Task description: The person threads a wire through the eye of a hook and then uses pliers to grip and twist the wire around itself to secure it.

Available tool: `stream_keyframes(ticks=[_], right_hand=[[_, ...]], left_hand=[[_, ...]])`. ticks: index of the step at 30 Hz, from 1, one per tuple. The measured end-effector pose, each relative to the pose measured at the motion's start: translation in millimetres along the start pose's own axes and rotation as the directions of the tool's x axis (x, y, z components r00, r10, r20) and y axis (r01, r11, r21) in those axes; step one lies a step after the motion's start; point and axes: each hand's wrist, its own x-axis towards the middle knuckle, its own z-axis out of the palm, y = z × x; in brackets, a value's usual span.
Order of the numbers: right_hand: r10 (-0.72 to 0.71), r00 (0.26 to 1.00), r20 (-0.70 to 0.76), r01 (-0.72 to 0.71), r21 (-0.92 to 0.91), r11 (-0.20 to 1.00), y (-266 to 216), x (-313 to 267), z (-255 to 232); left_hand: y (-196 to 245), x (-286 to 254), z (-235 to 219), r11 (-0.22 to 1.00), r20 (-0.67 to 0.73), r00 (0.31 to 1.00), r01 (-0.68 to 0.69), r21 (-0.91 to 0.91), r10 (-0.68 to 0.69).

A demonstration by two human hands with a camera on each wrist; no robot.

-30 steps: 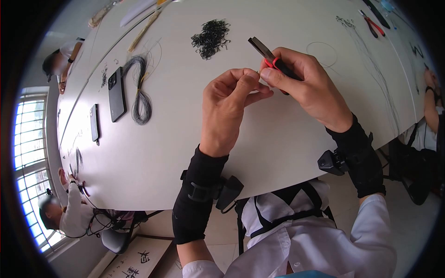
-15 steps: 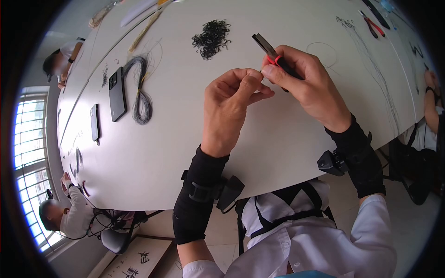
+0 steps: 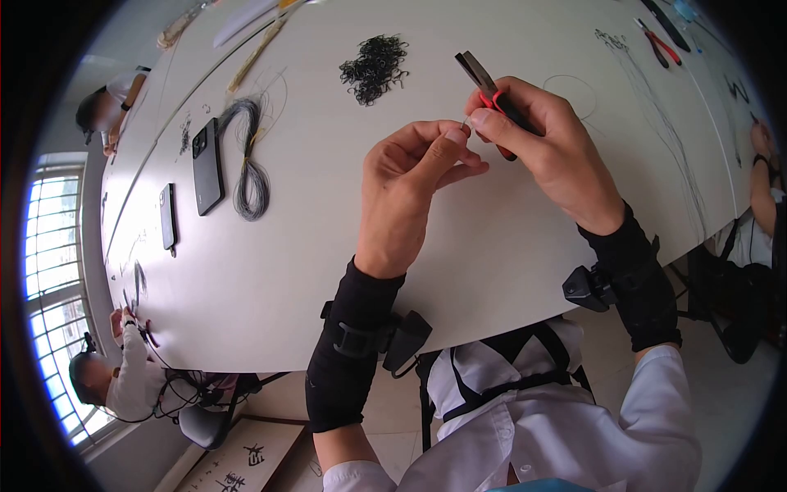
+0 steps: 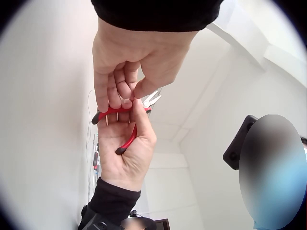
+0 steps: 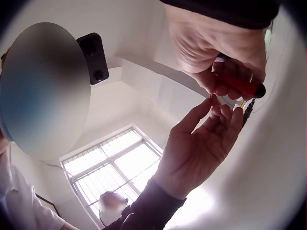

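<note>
Over the white table, the left hand [image 3: 402, 193] pinches something tiny between thumb and index finger; a thin wire-like bit [image 3: 466, 123] shows at the fingertips. The right hand [image 3: 557, 152] holds red-and-black pliers [image 3: 482, 75] in its palm, their tip pointing up and left. Its thumb and index finger meet close to the left fingertips. In the left wrist view the red handles [image 4: 127, 142] of the pliers lie across the right palm. What exactly the fingertips hold is too small to tell.
A pile of small black hooks [image 3: 373, 70] lies beyond the hands. On the left are a coil of grey line [image 3: 250, 189] and two phones [image 3: 207, 168]. Another pair of pliers [image 3: 658, 45] and fine strands [image 3: 668, 123] lie at right. Other people sit around the table [image 3: 270, 303].
The pliers and right hand have shifted slightly up and to the right. The left fingertips have moved a little to the right, and a thin bit now shows between the hands.
</note>
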Motion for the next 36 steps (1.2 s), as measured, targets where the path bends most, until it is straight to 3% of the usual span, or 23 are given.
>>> stream_keyframes(ticks=[2,8,20,26,36], right_hand=[[-0.036,0.996,-0.084,0.036,-0.006,0.999,2.3,-0.8,0.9],[0.056,0.998,0.004,-0.056,0.008,0.998,-4.7,-3.6,1.7],[0.059,0.997,-0.043,-0.056,0.068,0.996,0.7,-2.5,3.5],[0.137,0.990,0.017,-0.138,0.120,0.983,-3.7,-2.2,1.7],[0.082,0.997,-0.007,-0.081,0.083,0.993,-0.4,-2.1,3.4]], left_hand=[[-0.3,-0.2,-0.3,1.000,-0.027,0.999,-0.016,0.003,0.016],[-2.0,0.8,-2.8,0.999,-0.079,0.996,-0.041,-0.019,0.039],[-2.0,-0.1,-0.5,1.000,-0.048,0.999,-0.005,-0.008,0.005],[-3.1,0.2,0.0,1.000,-0.065,0.997,-0.029,-0.010,0.028],[-0.2,-1.0,2.3,1.000,-0.059,0.998,-0.022,0.004,0.022]])
